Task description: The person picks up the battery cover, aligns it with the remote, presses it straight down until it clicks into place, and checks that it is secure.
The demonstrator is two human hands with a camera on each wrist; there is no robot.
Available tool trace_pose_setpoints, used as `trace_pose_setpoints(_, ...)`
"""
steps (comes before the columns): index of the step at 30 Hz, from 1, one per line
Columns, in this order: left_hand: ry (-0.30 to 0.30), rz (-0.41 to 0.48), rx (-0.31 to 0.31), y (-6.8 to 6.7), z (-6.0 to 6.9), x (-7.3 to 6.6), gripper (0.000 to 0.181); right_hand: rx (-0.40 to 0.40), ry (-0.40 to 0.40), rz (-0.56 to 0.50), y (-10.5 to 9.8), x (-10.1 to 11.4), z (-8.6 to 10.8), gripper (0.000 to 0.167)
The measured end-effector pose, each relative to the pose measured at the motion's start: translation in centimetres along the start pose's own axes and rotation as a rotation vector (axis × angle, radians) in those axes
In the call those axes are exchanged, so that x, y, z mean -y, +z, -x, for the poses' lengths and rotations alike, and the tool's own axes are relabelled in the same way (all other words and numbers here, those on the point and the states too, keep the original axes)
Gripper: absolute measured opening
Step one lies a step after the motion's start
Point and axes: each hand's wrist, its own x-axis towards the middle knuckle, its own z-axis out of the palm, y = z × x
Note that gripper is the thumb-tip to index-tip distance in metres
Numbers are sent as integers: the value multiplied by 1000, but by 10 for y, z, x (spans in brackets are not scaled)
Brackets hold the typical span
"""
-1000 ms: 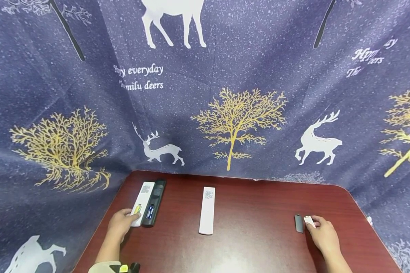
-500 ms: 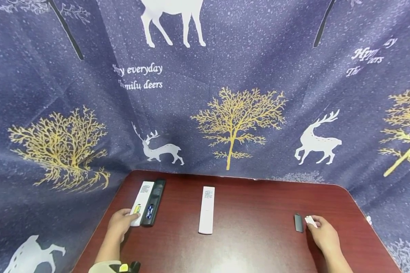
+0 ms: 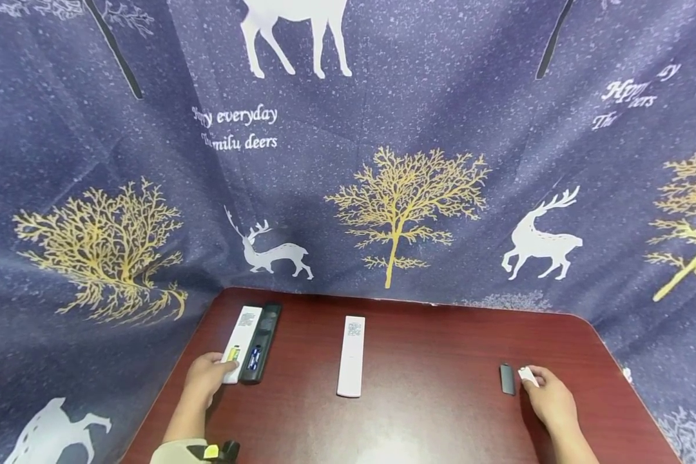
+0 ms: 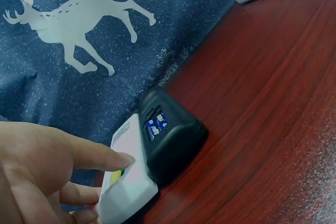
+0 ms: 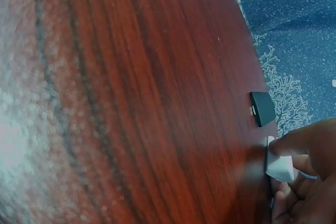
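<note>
At the table's left, my left hand [image 3: 204, 379] grips the lower end of a white remote [image 3: 245, 327], thumb on top beside a yellow-green battery in its uncovered compartment. Touching its right side lies a black remote [image 3: 265, 335] with a blue battery [image 4: 156, 126] showing. Over at the right, my right hand [image 3: 551, 399] pinches a small white cover [image 3: 528, 375] between thumb and fingers; the right wrist view shows the cover [image 5: 280, 166] in the fingers, low at the table. Just left of it lies a dark cover [image 3: 507, 379], not touched.
Another white remote [image 3: 351, 357] lies face down on the middle of the reddish-brown table [image 3: 429, 361]. A blue cloth [image 3: 301, 167] with deer and trees hangs behind the table's far edge and around its sides.
The white cover in my right hand has shifted very slightly right, away from the dark cover. My left hand keeps its grip on the white remote.
</note>
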Motion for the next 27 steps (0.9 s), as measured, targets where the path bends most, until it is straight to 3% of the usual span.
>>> trace_pose_setpoints(14, -26, -3, -6, 2, -1, 1, 59, 5, -1, -3, -2, 3, -2, 41)
trace_pose_setpoints(27, -22, 61, -25, 3, 0, 5, 56, -8, 6, -11, -4, 7, 0, 40)
